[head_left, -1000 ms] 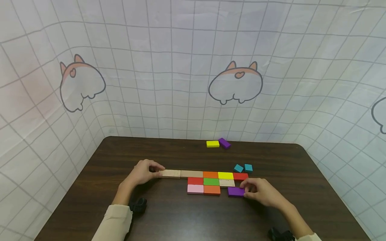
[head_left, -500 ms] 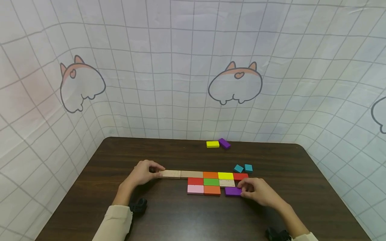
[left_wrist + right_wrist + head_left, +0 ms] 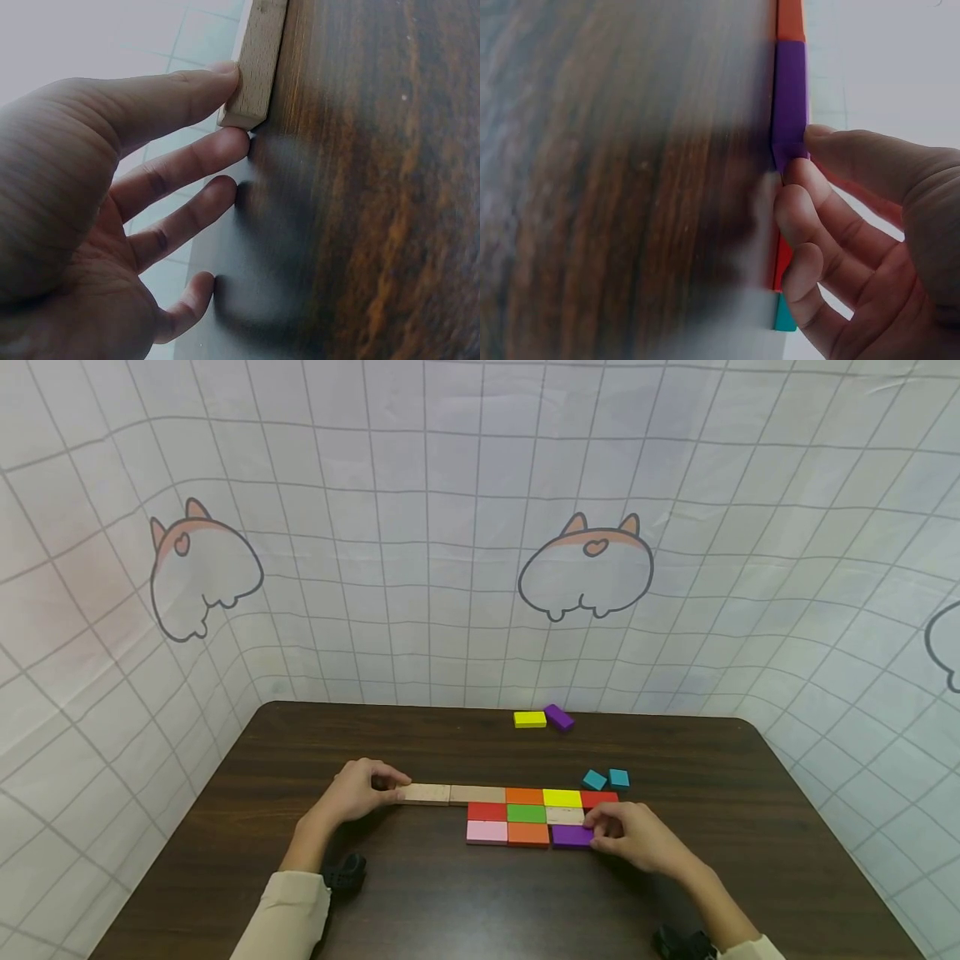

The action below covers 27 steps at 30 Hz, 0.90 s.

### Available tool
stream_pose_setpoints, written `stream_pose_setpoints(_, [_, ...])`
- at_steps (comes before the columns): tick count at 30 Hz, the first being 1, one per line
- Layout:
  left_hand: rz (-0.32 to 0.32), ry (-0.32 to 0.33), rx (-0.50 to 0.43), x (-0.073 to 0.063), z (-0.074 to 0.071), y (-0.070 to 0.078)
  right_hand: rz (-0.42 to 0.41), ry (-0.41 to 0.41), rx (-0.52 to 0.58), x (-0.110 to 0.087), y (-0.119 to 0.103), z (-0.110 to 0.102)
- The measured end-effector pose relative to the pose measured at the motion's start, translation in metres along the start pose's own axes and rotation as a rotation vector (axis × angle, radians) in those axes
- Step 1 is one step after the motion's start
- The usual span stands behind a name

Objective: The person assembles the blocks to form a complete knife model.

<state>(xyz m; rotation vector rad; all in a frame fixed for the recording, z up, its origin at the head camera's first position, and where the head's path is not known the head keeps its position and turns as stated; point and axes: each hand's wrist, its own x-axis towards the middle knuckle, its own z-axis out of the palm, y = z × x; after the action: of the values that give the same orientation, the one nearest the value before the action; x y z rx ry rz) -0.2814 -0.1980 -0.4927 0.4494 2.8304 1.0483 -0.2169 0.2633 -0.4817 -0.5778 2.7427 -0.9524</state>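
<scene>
My right hand (image 3: pixel 633 835) pinches the right end of a flat purple block (image 3: pixel 572 837) lying on the table. In the right wrist view, thumb and fingertips meet at the end of this purple block, in line with an orange block (image 3: pixel 790 21). At the left, my left hand (image 3: pixel 358 789) holds the end of a plain wooden block (image 3: pixel 425 793), the thumb on its side and a fingertip against its end. Another wooden block (image 3: pixel 477 795) continues that row, followed by orange (image 3: pixel 523 796), yellow (image 3: pixel 562 797) and red blocks. Below lie red, green (image 3: pixel 527 813), pale wood and pink blocks (image 3: pixel 487 832).
Two small teal blocks (image 3: pixel 618 778) lie behind the row's right end. Farther back, near the table's rear edge, sit a yellow block (image 3: pixel 529 719) and a tilted purple block (image 3: pixel 558 717). A white gridded cloth (image 3: pixel 420 568) hangs around the dark table (image 3: pixel 465 910).
My right hand has slid the purple block left, narrowing the gap to the orange block in the bottom row. The left hand has stayed at the wooden block's end.
</scene>
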Motion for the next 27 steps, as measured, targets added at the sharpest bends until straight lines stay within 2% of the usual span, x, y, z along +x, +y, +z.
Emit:
stream_pose_setpoints(17, [0.000, 0.002, 0.002, 0.000, -0.001, -0.001, -0.020, -0.003, 0.008, 0.005, 0.001, 0.006])
stream_pose_setpoints(27, [0.004, 0.000, -0.013, 0.000, 0.000, -0.001, -0.032, 0.010, 0.005, 0.007, 0.000, -0.008])
